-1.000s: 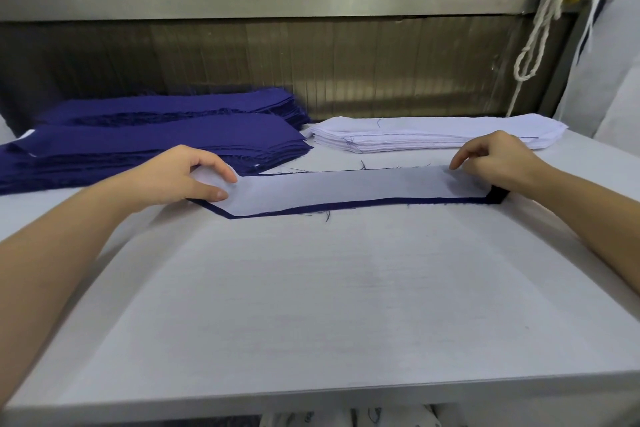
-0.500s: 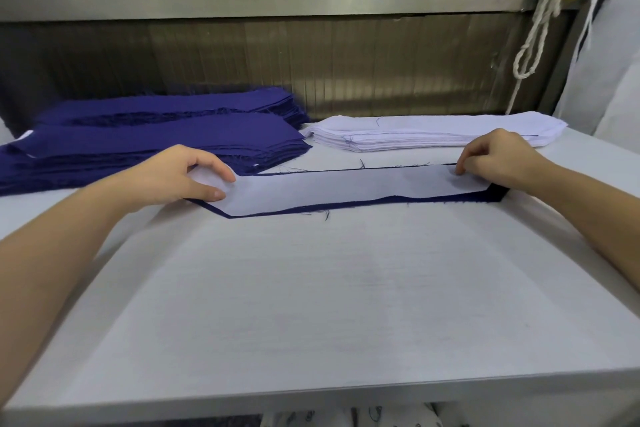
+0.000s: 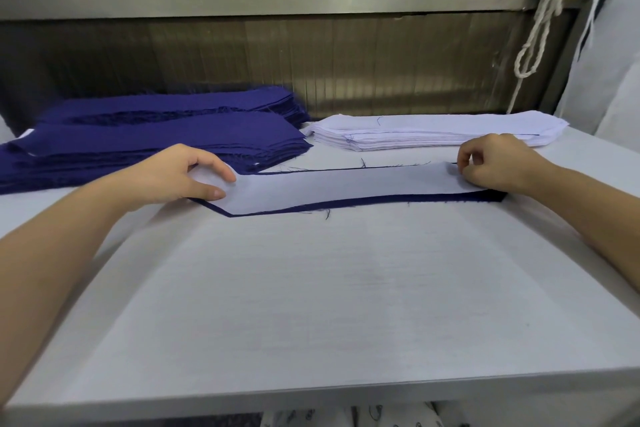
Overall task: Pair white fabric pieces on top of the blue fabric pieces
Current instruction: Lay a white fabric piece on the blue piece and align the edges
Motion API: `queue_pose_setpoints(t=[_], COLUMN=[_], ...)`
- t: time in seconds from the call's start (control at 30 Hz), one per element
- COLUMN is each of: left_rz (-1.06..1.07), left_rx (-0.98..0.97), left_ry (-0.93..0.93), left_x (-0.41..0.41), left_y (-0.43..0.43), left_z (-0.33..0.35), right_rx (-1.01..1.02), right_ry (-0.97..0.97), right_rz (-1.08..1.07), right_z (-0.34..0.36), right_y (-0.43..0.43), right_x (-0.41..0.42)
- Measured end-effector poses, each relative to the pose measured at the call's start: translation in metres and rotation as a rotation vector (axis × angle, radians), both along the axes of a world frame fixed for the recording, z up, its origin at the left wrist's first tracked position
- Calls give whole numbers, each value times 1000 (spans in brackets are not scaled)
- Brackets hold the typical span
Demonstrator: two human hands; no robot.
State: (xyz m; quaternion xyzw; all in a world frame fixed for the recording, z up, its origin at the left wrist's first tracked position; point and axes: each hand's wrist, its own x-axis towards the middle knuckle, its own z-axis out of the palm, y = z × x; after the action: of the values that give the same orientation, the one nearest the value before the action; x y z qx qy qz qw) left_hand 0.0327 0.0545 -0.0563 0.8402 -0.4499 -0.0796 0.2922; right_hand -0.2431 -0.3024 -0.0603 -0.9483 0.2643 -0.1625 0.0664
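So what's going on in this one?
A person is laying a white fabric piece over a blue fabric piece on the table. The left hand holds the white piece's left end, and the right hand pinches its right end. The edges do not match yet: a blue strip shows along the near side. A blue stack and a white stack lie at the back of the table.

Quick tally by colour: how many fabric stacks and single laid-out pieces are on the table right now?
Blue fabric stacks: 2
White fabric stack: 1
Single white fabric piece, lying on top: 1
Single blue fabric piece under it: 1
Total: 5
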Motion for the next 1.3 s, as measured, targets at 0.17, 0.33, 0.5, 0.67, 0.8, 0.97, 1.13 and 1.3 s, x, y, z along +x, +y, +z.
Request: queue_pose_setpoints(t=[0.17, 0.33, 0.5, 0.67, 0.8, 0.97, 1.13, 1.3], left_rz=[7, 28, 43, 43, 51, 64, 74, 80], left_rx=[8, 36, 54, 86, 98, 106, 100, 75], left_ry=[-13, -33, -67, -171, -223, -268, -360, -443], left_x=[-1, -1, -2, -6, -6, -7, -6, -5], left_y=[1, 0, 1, 1, 1, -1, 1, -2], left_z=[1, 1, 2, 3, 4, 2, 1, -1], right_rx=[-51, -52, -40, -61, -104, -181, -190, -225], right_ry=[65, 59, 38, 44, 31, 37, 69, 60], right_rz=[-25, -20, -39, -101, -159, -222, -271, -251], right_z=[-1, -2, -1, -1, -1, 0, -2, -3], right_y=[1, 1, 0, -3, -5, -6, -4, 2], right_x=[-1, -1, -2, -1, -1, -1, -2, 6])
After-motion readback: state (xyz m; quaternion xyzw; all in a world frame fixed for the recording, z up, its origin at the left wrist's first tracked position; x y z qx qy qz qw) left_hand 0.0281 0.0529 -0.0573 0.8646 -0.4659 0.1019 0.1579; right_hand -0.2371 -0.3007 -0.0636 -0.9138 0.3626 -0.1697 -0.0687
